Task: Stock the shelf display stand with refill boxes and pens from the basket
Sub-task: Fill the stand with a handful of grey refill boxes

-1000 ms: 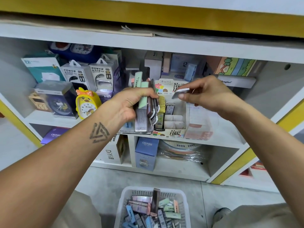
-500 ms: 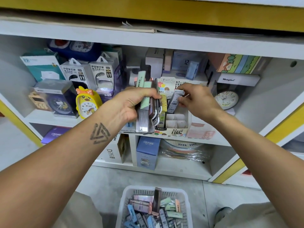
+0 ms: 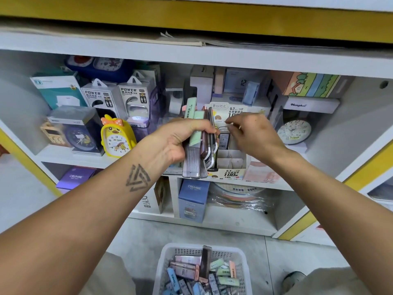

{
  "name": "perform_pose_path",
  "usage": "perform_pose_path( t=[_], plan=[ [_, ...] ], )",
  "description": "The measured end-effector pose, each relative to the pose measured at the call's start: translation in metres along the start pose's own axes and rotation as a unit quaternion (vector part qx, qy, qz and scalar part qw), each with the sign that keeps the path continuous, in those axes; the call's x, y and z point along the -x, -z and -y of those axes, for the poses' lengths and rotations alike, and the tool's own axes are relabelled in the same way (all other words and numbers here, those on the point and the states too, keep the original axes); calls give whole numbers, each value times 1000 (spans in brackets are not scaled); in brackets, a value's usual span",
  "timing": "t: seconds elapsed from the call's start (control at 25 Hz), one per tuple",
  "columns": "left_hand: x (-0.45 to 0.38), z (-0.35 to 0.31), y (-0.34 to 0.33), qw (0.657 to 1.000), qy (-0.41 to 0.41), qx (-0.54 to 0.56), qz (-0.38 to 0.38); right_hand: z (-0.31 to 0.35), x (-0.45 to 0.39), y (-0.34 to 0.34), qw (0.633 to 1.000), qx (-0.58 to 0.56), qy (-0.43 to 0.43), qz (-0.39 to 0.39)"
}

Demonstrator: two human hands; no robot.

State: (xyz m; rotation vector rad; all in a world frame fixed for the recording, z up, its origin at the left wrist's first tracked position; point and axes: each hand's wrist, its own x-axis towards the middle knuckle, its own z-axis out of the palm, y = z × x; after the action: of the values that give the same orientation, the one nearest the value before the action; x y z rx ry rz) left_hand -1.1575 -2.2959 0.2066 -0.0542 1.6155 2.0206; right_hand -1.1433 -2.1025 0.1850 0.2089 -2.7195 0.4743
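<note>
My left hand (image 3: 176, 141) grips an upright stack of refill boxes (image 3: 196, 154), green, grey and brown, just left of the cardboard display stand (image 3: 231, 173) on the middle shelf. My right hand (image 3: 255, 139) reaches over the stand, and its thumb and forefinger pinch the top of one grey refill box (image 3: 223, 140) standing in a back slot. The stand's front slots show bare cardboard dividers. Below, on the floor, the white basket (image 3: 165, 258) holds several more refill boxes (image 3: 212, 275) in mixed colours.
A yellow duck clock (image 3: 117, 137) and power bank boxes (image 3: 100, 99) stand left of the stand. To its right is a round white clock (image 3: 294, 130). A blue CRUHRE box (image 3: 193, 199) sits on the shelf below. A shelf board overhangs above.
My right hand carried one grey refill box from in front of the stand down into a back slot. The left hand kept the stack almost still.
</note>
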Motion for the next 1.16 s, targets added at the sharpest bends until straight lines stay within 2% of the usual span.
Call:
perform_pose_path(
  t=[0.04,0.12,0.16,0.28,0.48,0.64,0.76,0.8,0.96,1.04,1.16],
  plan=[
    [0,0,-1,1000,-1,1,0,4,-1,5,989,-135,-60,2],
    [-2,0,-1,1000,-1,6,0,12,1,15,901,-401,-140,85],
    [-2,0,-2,1000,-2,9,0,15,4,18,876,-448,-132,122],
    [-1,1,-6,1000,-8,10,6,22,11,18,871,-454,-77,169],
    [-1,1,-7,1000,6,24,16,10,14,27,831,-516,-111,174],
    [0,-1,-7,1000,6,15,2,8,15,29,864,-478,-111,114],
    [-1,-2,-4,1000,14,17,-14,4,12,38,843,-514,-131,95],
    [-1,-3,-2,1000,16,18,-16,0,12,42,849,-505,-125,95],
    [-1,-4,0,1000,15,11,-12,-4,15,49,918,-378,-89,80],
    [-1,-3,1,1000,19,10,-12,-1,14,48,936,-336,-84,53],
    [-1,-2,0,1000,23,7,-8,3,13,44,945,-317,-79,-8]
  ],
)
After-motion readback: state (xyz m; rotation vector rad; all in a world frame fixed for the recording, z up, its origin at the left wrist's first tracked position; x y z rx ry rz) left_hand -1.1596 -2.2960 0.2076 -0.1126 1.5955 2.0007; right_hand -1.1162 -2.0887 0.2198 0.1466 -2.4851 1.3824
